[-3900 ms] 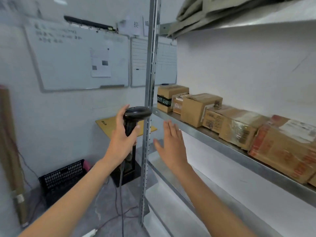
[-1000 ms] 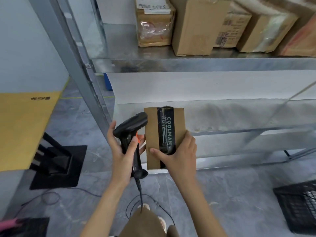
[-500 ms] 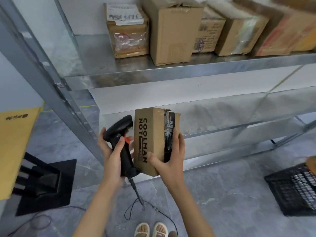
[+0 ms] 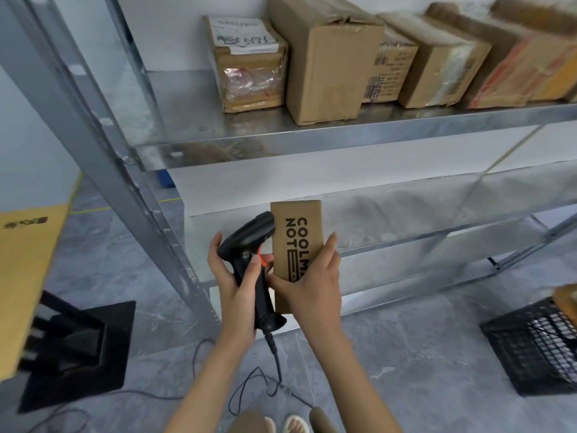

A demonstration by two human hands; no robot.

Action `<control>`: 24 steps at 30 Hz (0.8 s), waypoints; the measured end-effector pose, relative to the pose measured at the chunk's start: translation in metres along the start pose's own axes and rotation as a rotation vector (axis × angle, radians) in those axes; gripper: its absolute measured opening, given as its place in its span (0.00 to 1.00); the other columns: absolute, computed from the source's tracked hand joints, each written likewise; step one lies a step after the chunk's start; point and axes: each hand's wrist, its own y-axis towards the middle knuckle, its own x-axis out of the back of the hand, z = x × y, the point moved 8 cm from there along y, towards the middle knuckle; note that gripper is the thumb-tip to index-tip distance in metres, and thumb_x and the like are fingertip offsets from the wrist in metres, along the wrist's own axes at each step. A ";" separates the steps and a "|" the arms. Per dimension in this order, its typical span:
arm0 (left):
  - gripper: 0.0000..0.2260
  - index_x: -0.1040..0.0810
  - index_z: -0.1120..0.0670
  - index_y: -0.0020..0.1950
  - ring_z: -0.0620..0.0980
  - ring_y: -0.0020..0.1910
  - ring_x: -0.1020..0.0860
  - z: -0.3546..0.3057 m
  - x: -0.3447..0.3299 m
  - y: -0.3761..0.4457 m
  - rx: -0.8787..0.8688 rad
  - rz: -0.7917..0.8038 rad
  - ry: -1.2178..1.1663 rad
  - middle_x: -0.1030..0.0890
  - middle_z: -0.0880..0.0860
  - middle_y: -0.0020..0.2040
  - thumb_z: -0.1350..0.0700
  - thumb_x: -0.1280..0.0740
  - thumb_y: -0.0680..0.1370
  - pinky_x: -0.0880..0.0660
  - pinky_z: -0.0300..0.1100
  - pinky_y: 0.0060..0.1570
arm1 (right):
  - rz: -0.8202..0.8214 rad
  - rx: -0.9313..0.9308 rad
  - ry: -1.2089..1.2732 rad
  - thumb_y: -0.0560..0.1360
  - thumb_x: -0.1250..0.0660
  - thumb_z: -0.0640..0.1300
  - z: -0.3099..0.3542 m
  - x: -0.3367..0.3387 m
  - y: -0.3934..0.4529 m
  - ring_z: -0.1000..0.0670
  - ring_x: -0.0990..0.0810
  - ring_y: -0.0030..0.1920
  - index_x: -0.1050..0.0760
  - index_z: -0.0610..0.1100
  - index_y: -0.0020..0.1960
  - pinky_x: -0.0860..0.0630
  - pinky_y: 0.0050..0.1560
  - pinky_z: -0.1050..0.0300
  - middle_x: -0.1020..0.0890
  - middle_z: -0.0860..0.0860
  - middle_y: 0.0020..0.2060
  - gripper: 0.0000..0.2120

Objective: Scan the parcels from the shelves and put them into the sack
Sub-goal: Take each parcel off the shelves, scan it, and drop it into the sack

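- The left hand (image 4: 232,284) is wrapped around the grip of a black corded scanner (image 4: 249,248), thumb laid along the handle near the orange trigger; the right hand (image 4: 312,282) clasps a narrow brown parcel (image 4: 295,242), thumb on the printed face and fingers round the right edge.
- The parcel is held upright in the air in front of the lower shelf (image 4: 406,214), its long printed side facing the camera. It touches nothing but the hand.
- The scanner's head points at the parcel's left side and sits just beside it, apparently so the beam can reach a label there. No label shows on the face turned to the camera, so whether the code is in line cannot be told.
- Five or so more parcels (image 4: 327,57) stand in a row on the upper shelf (image 4: 312,142), packed side by side towards the right.
- A black mesh crate (image 4: 530,348) sits on the floor at the right with something brown above it. No sack can be made out.
- Judgement: this is the scanning step for one parcel, with bagging not yet done and the upper row waiting.
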 end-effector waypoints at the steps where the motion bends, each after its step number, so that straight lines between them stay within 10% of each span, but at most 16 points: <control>1: 0.28 0.37 0.31 0.71 0.51 0.56 0.16 -0.002 0.000 0.002 -0.006 0.007 0.001 0.14 0.52 0.54 0.54 0.32 0.78 0.20 0.43 0.55 | -0.023 0.023 -0.002 0.63 0.24 0.65 0.001 0.001 0.000 0.45 0.30 0.67 0.61 0.47 0.80 0.24 0.54 0.49 0.36 0.48 0.70 0.62; 7: 0.26 0.37 0.33 0.71 0.50 0.56 0.16 -0.011 0.024 0.028 0.011 -0.063 0.026 0.14 0.47 0.54 0.56 0.32 0.81 0.30 0.59 0.71 | -0.037 0.031 0.405 0.64 0.27 0.58 -0.012 0.014 0.006 0.52 0.28 0.66 0.49 0.50 0.80 0.22 0.61 0.47 0.31 0.55 0.67 0.52; 13: 0.27 0.35 0.35 0.74 0.47 0.51 0.15 0.000 0.031 0.037 0.117 0.002 -0.110 0.14 0.52 0.53 0.56 0.31 0.80 0.18 0.43 0.46 | 0.056 0.054 0.655 0.73 0.34 0.53 -0.007 0.010 0.005 0.59 0.30 0.70 0.38 0.60 0.77 0.24 0.66 0.49 0.35 0.59 0.73 0.33; 24: 0.31 0.38 0.34 0.75 0.50 0.55 0.16 -0.012 0.025 0.029 0.066 0.041 -0.020 0.14 0.50 0.54 0.51 0.31 0.76 0.18 0.49 0.52 | 0.093 0.068 0.749 0.82 0.38 0.52 -0.005 0.006 0.007 0.51 0.26 0.69 0.38 0.71 0.72 0.23 0.65 0.48 0.27 0.55 0.71 0.23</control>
